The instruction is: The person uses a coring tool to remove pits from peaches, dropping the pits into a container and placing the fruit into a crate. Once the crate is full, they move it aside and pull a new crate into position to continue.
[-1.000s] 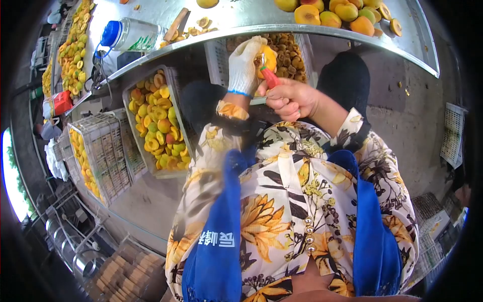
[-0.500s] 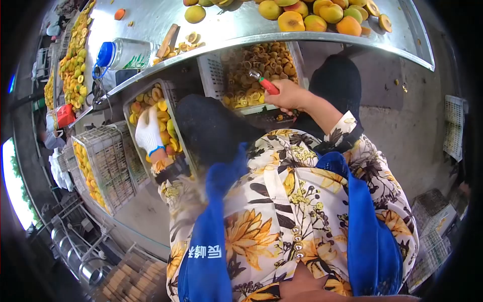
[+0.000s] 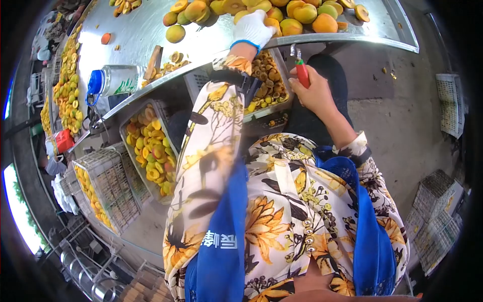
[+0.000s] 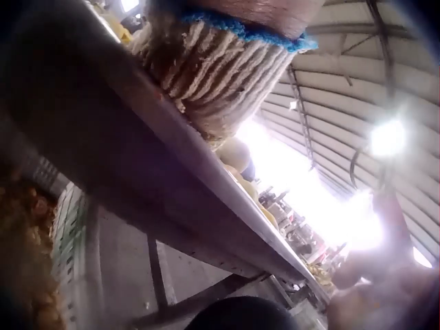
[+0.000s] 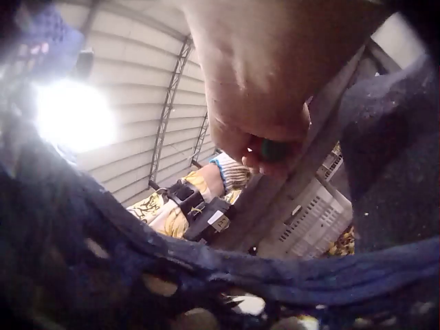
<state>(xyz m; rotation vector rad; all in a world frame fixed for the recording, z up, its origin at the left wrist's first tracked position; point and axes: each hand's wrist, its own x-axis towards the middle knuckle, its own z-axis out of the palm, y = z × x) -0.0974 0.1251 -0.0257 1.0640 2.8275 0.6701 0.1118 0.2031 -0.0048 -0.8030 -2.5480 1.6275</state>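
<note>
My left hand (image 3: pixel 253 30), in a white knit glove with a blue cuff edge, reaches over the front edge of the metal table (image 3: pixel 136 38) into a pile of yellow peaches (image 3: pixel 302 14). A cut peach (image 3: pixel 273 26) lies right beside its thumb side; the fingertips are hidden, so I cannot tell whether they hold a fruit. The bare right hand (image 3: pixel 316 90) grips a pitting tool (image 3: pixel 302 73) with a red and green handle and a curved metal head pointing up, just below the table edge. In the right wrist view the handle's green end (image 5: pixel 275 150) shows under the curled fingers.
Below the table stands a crate (image 3: pixel 269 109) of brown-yellow peach scraps. Left of my knees is another crate (image 3: pixel 166 200) of peach halves, with stacked crates (image 3: pixel 118 189) beyond. A plastic bottle (image 3: pixel 118 79) with a blue cap lies on the table near a wooden stick (image 3: pixel 153 63).
The left hand brought a peach away from the right hand's tool, dipped into the crate of halves, then moved up to the table pile. The right hand, still gripping the tool, shifted right.
</note>
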